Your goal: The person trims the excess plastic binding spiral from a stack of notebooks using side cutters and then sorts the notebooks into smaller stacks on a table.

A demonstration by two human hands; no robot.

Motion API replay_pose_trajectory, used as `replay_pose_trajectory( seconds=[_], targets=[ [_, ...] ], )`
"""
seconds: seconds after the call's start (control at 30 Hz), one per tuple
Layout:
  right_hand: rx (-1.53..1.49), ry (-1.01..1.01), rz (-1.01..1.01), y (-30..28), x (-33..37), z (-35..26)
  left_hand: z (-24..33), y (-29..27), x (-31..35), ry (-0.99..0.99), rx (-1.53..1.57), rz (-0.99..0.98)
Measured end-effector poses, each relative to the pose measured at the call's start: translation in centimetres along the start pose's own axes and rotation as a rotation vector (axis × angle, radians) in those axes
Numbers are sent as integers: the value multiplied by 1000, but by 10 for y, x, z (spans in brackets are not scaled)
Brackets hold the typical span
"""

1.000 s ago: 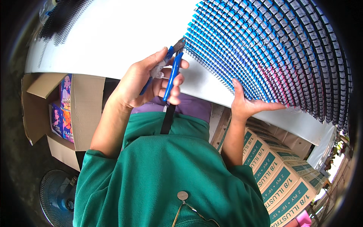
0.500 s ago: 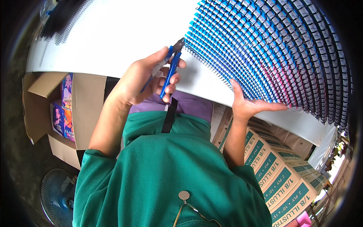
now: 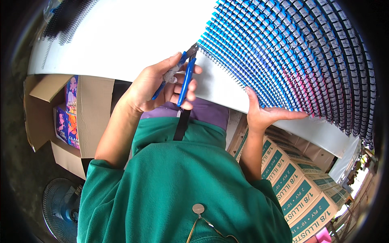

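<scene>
Tabletop (image 3: 121, 44) overexp.; pic edges v. dark.

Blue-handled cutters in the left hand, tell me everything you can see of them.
The cutters have two long, plastic-looking blue handles, spread apart, and a short, dark, metallic-looking head. Crumpled whitish material, perhaps tape or plastic, shows at the left handle. The left hand holds them over the near edge of the white table, head pointing away from the person, tips at the left end of the coil-bound pads. Whether the tips touch a coil is too small to tell.
</scene>
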State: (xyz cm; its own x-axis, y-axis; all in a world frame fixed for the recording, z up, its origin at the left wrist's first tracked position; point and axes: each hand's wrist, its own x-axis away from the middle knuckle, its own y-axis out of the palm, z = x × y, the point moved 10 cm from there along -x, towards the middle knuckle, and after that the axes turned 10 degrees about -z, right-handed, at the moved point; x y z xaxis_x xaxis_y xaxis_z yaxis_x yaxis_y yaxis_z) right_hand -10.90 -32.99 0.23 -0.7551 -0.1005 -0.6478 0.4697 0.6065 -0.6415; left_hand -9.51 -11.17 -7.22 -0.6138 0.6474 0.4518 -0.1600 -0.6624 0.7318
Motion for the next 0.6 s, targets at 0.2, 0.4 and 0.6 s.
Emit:
replay_pose_trajectory(
  seconds=[0.2,0.4,0.6],
  targets=[
    [-57,9,10,2,2,2,44,7,17,-53,-1471,613],
    [33,27,-1,3,2,0,1,-6,2,-43,-153,115],
    [-41,-19,0,2,-2,-4,5,-19,2,-37,-198,195]
  ],
)
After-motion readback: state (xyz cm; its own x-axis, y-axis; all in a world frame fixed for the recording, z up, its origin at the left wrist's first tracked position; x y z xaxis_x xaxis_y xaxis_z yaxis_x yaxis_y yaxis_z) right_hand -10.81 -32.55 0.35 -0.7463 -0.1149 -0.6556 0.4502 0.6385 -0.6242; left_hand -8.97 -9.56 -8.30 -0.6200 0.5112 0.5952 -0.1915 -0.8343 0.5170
